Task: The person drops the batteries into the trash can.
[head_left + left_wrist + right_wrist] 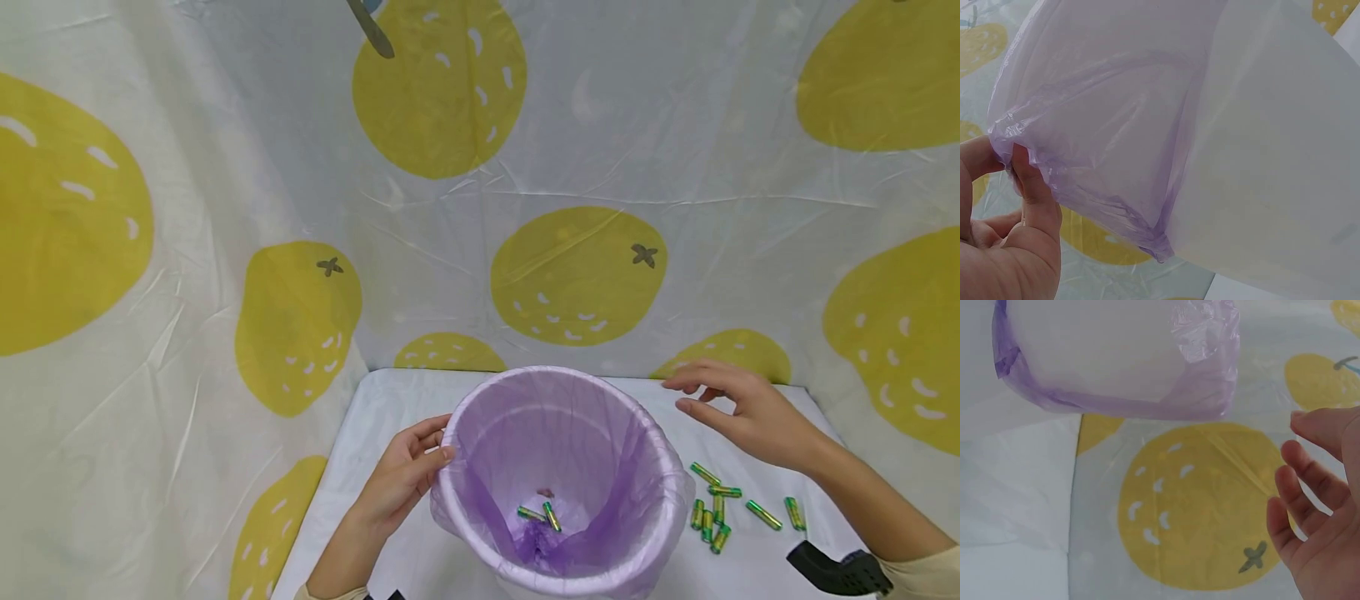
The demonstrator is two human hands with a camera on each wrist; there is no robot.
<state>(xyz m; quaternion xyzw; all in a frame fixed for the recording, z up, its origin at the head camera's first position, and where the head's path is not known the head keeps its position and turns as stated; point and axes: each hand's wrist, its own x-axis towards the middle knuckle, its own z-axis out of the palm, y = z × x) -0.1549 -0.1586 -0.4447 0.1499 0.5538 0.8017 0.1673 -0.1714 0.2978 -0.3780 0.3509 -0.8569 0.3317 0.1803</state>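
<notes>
A white bin (558, 588) lined with a thin purple trash bag (525, 425) stands tilted toward me in the head view. At its left rim my left hand (401, 475) pinches the edge, thumb on the inner side; in the left wrist view the fingers hold the folded-over bag (1110, 119). Two green-and-gold batteries lie at the bottom of the bin, one of them a battery (552, 517) leaning across the other. My right hand (757, 417) hovers right of the bin with nothing in it, fingers loosely bent. Below it, several loose batteries (763, 515) lie on the table.
The white-covered table (405, 392) ends at a hanging cloth (420, 217) printed with yellow fruit, which encloses the back and sides. A small reddish-brown spot (545, 492) shows inside the bin. A black strap (836, 571) sits by my right sleeve.
</notes>
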